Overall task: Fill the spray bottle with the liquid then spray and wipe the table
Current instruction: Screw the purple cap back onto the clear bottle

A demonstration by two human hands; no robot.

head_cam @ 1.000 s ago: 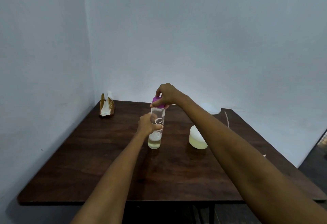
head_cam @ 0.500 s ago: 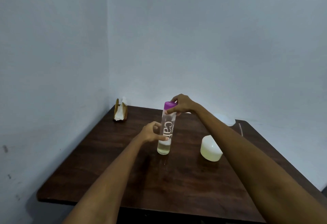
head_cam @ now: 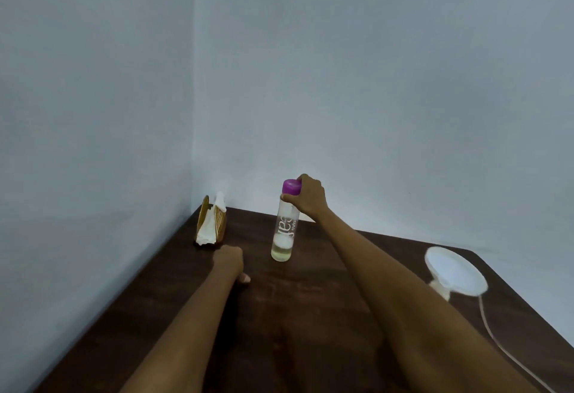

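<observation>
A clear spray bottle (head_cam: 284,231) with a purple cap (head_cam: 292,187) and white lettering stands near the table's far edge, leaning slightly. A little pale yellow liquid lies at its bottom. My right hand (head_cam: 310,198) grips it at the cap and neck. My left hand (head_cam: 229,263) is low over the dark wooden table (head_cam: 310,315), left of the bottle and apart from it. It holds nothing, and its fingers curl downward, mostly hidden.
A wooden napkin holder (head_cam: 211,225) with white tissue stands in the far left corner, just beyond my left hand. A white funnel (head_cam: 454,271) lies on its side at the right, with a thin tube (head_cam: 503,349) running toward the near edge. Walls close off the left and back.
My left hand has let go of the bottle and dropped to the table on the left. My right hand keeps hold of the cap. The view swung left, so the white bowl is out of sight.
</observation>
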